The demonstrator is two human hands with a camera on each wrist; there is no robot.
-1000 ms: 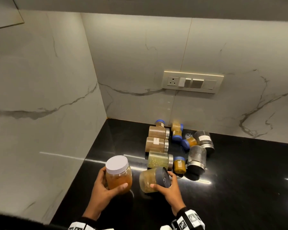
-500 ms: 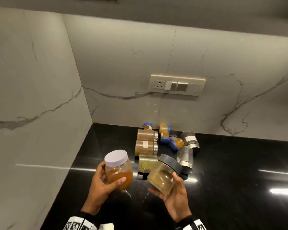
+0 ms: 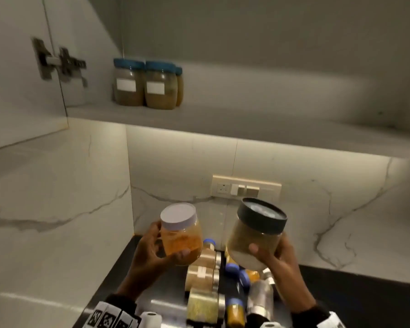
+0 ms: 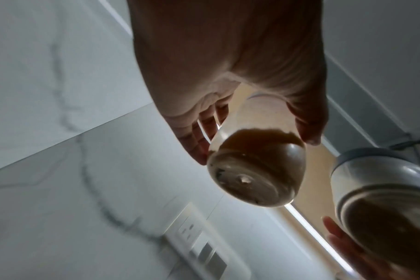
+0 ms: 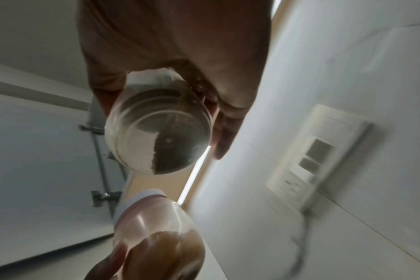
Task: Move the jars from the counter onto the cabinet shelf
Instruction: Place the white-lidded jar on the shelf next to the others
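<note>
Both jars are up off the worktop (image 3: 355, 292) now: left hand (image 3: 149, 252) grasping the white-lidded jar (image 3: 181, 233), right hand (image 3: 279, 261) grasping the dark-lidded jar (image 3: 256, 235); only the head view shows the cabinet shelf (image 3: 223, 124).

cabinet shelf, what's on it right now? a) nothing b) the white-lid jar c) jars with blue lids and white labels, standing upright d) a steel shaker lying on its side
c: the jars with blue lids stand upright at the left of the cabinet shelf, while the white-lid jar is held in the left hand below it.
</note>
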